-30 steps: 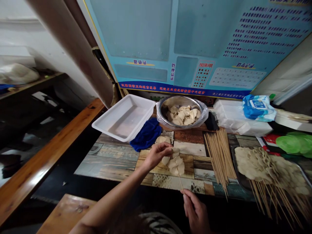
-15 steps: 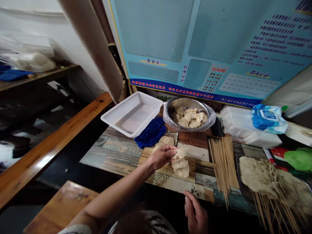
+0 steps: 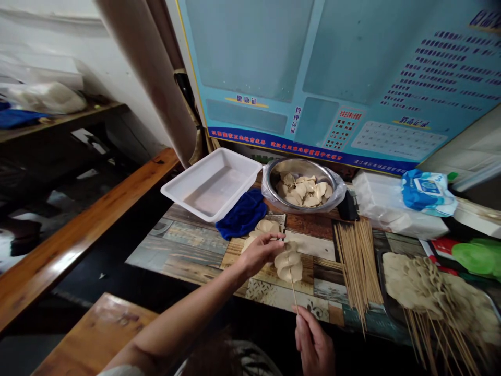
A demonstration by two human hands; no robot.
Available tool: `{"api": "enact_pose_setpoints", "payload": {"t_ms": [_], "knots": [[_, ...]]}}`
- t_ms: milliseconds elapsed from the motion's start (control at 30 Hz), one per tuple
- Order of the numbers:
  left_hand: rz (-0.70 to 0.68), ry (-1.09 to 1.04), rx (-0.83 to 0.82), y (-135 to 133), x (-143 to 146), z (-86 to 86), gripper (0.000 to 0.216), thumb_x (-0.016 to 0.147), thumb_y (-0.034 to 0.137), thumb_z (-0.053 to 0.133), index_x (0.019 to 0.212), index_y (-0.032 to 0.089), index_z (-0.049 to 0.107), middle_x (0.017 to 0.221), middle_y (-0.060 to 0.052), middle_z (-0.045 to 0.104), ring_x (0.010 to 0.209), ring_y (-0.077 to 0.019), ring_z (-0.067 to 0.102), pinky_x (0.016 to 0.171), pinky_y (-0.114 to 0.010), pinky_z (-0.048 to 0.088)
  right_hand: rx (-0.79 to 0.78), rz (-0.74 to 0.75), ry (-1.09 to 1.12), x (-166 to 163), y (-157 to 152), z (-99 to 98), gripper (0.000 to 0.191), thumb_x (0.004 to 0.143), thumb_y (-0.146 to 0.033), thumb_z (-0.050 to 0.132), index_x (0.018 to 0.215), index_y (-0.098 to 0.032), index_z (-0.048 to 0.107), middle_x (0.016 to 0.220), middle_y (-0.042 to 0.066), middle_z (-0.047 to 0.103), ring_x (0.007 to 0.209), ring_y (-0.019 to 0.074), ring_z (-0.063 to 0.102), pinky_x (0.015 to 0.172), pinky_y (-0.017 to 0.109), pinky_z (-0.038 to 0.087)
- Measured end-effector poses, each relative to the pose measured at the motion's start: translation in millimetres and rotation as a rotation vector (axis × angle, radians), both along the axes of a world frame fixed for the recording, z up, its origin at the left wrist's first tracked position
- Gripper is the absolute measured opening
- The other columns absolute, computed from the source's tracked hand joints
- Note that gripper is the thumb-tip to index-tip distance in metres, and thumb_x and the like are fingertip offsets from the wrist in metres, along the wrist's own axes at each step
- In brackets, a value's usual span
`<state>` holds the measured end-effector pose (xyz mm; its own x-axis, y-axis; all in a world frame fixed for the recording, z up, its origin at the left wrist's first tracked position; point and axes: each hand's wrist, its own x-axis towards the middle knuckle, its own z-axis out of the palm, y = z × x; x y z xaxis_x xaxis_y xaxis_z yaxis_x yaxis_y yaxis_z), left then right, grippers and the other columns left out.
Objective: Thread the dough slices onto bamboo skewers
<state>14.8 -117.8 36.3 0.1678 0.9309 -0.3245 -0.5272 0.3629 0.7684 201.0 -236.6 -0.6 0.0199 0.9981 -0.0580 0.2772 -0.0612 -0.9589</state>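
My right hand (image 3: 313,339) pinches the lower end of a thin wooden skewer (image 3: 294,295), which points up and away from me. Several pale, round, flat food slices (image 3: 289,267) are threaded near its far end. My left hand (image 3: 260,253) is beside the topmost slice, its fingers stretched out at the slice's edge; whether they still touch it is hard to see. Behind that hand, more pale slices (image 3: 268,226) lie on the wood-patterned table (image 3: 180,243), partly hidden by it.
A white plastic tub (image 3: 213,190) stands at the back left beside a blue cloth (image 3: 242,214). A plastic-lined metal bowl (image 3: 303,185) holds more slices. To the right lie bare skewers (image 3: 359,266), a dark tray of filled skewers (image 3: 430,287) and a blue wipes pack (image 3: 428,190).
My left fingers have straightened from their pinch on the top slice, which now sits tilted and closer to the others. The skewer has shifted slightly; my right hand keeps its grip.
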Motion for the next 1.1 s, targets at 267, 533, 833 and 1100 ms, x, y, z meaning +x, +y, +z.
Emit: {"api": "enact_pose_setpoints", "payload": {"t_ms": [267,533,833,1100], "knots": [[-0.026,-0.297,-0.099,-10,18,-7.5,0.025,0.069,0.024,0.074,0.088,0.011,0.066,0.078,-0.007,0.068,0.070,-0.0144,0.064,0.070,-0.025,0.050,-0.091,0.010,0.007,-3,3,2.4,0.047,0.085,-0.055,0.047,0.091,-0.014,0.070,0.044,-0.006,0.041,0.038,0.0091,0.040,0.040,0.019,0.036],[-0.064,-0.212,-0.138,-28,37,-29.8,0.021,0.071,0.029,0.071,0.085,0.014,0.067,0.078,-0.008,0.067,0.074,-0.0189,0.064,0.074,-0.030,0.050,-0.050,0.103,-0.103,4,11,-8.4,0.048,0.087,-0.053,0.044,0.094,-0.012,0.069,0.048,-0.003,0.049,0.041,0.0106,0.047,0.042,0.018,0.043],[-0.076,1.420,0.548,-4,-10,-26.0,0.024,0.077,0.039,0.061,0.083,0.016,0.064,0.088,-0.011,0.060,0.086,-0.0244,0.053,0.081,-0.039,0.041,-0.039,0.075,-0.161,26,13,-15.7,0.047,0.088,-0.052,0.043,0.096,-0.013,0.068,0.050,-0.002,0.052,0.043,0.0114,0.050,0.045,0.018,0.045],[-0.129,1.275,0.486,2,-27,-34.4,0.016,0.079,0.026,0.054,0.067,0.017,0.058,0.072,-0.004,0.057,0.072,-0.0165,0.053,0.071,-0.030,0.043,-0.040,0.120,-0.103,21,7,-10.0,0.043,0.088,-0.049,0.045,0.094,-0.014,0.068,0.049,-0.003,0.051,0.042,0.0105,0.048,0.045,0.018,0.043]]}}
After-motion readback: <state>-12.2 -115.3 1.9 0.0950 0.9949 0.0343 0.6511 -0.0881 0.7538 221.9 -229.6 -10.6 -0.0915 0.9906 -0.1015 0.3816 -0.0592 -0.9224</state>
